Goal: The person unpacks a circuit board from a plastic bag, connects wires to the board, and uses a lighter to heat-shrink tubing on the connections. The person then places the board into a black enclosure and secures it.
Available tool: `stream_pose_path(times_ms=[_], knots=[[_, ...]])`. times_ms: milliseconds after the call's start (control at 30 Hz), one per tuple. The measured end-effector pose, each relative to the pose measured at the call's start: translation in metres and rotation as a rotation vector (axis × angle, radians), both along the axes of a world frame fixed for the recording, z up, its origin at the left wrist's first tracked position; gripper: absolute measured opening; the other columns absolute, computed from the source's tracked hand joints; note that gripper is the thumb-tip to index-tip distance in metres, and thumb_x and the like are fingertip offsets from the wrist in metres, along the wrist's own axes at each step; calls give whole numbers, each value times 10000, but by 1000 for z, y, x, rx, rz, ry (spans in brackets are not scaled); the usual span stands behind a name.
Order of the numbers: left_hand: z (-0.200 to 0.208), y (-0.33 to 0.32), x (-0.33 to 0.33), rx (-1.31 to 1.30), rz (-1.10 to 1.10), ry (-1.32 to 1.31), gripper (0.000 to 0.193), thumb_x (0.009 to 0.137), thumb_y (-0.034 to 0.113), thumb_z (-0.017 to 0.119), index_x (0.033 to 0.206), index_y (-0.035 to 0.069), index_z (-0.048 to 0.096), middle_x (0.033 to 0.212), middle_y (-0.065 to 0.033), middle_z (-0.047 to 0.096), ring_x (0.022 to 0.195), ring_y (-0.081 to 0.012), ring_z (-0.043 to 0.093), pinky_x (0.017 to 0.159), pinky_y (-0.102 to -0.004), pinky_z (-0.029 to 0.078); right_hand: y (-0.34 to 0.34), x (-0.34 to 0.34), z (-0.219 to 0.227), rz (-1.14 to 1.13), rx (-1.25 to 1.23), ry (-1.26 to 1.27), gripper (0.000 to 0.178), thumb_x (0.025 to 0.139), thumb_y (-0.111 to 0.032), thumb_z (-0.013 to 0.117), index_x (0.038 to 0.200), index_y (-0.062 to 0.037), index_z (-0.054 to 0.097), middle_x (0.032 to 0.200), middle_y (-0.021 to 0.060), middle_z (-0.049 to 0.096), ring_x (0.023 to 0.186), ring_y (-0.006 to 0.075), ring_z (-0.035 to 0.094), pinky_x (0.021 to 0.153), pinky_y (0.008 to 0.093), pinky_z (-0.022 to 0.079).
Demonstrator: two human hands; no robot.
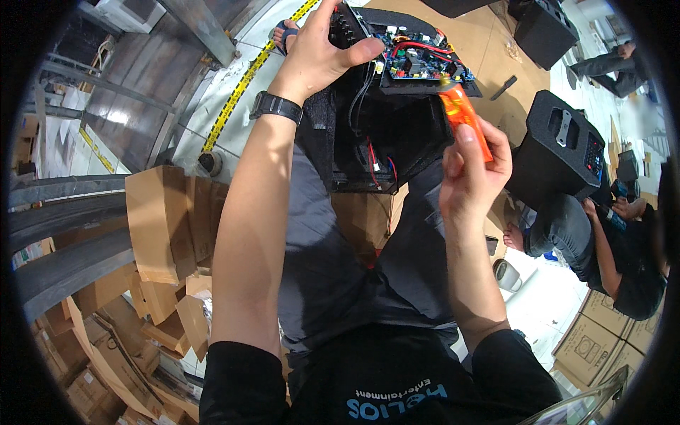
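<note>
A black speaker cabinet (317,145) stands between my thighs, its opening facing me, with thin red, blue and black wires inside. Across its far end lies an amplifier panel with a blue-black circuit board (425,64) and a thick red wire over its parts. My left hand (317,62) is closed on the knobbed black edge of the amplifier panel (347,30), thumb towards the board. Some of its fingertips are cut off at the top. In my right hand (476,170), an orange squeeze tube (464,122) is pinched, its nozzle pointing at the board's near right corner.
Cardboard boxes (159,227) crowd the left beside metal shelving. Another black speaker (559,152) stands at right, near a co-worker's knee (563,227). A dark flat tool (504,87) lies on the cardboard-covered floor. A grey cup (506,275) sits by my right forearm.
</note>
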State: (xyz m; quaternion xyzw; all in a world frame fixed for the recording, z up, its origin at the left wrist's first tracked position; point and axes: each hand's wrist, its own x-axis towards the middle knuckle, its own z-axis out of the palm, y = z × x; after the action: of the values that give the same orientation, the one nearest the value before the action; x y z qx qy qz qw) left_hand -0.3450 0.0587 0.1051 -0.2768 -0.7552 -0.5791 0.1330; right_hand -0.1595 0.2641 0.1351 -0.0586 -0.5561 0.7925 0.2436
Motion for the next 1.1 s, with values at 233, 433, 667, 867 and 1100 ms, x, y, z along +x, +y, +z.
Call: stream_pose_path(times_ms=[233, 433, 667, 867, 1100], knots=[[-8, -3, -1, -39, 9, 9, 1120, 821, 651, 811, 1596, -15, 353, 1583, -260, 459, 1504, -382, 399, 1257, -449, 281, 29, 24, 46, 288, -328, -2, 409, 960, -258, 649, 1314, -75, 557, 1083, 71, 616, 614, 93, 490, 538, 247, 405], [-16, -7, -3, -11, -60, -71, 1101, 811, 700, 799, 1611, 79, 367, 1524, -151, 479, 1439, -286, 466, 1203, -404, 361, 89, 39, 30, 533, -310, 289, 335, 1022, -283, 689, 1316, -134, 626, 1328, 34, 687, 1296, 216, 575, 1051, 404, 447], [-24, -20, -2, 240, -212, -194, 1148, 753, 514, 936, 1622, 59, 340, 1489, -143, 478, 1409, -267, 484, 1195, -393, 382, 200, 93, -88, -71, 173, -233, 237, 982, 1, 720, 1204, -57, 659, 1163, 73, 735, 1055, 140, 677, 957, 291, 523], [-5, -16, -4, 168, -139, -320, 1329, 659, 761, 854, 1623, 17, 322, 1514, -131, 478, 1393, -248, 499, 1205, -384, 366, 229, 113, -268, -249, 376, -689, 153, 907, 16, 771, 1040, 10, 696, 966, 117, 758, 908, 188, 729, 830, 342, 595], [0, -17, 21, 108, -2, -250, 1543, 566, 995, 678, 1630, -23, 218, 1565, -223, 448, 1416, -325, 497, 1200, -477, 422, 241, 98, -471, -107, 154, -826, 177, 853, -136, 841, 975, -34, 763, 940, 99, 779, 879, 180, 725, 819, 347, 582]])
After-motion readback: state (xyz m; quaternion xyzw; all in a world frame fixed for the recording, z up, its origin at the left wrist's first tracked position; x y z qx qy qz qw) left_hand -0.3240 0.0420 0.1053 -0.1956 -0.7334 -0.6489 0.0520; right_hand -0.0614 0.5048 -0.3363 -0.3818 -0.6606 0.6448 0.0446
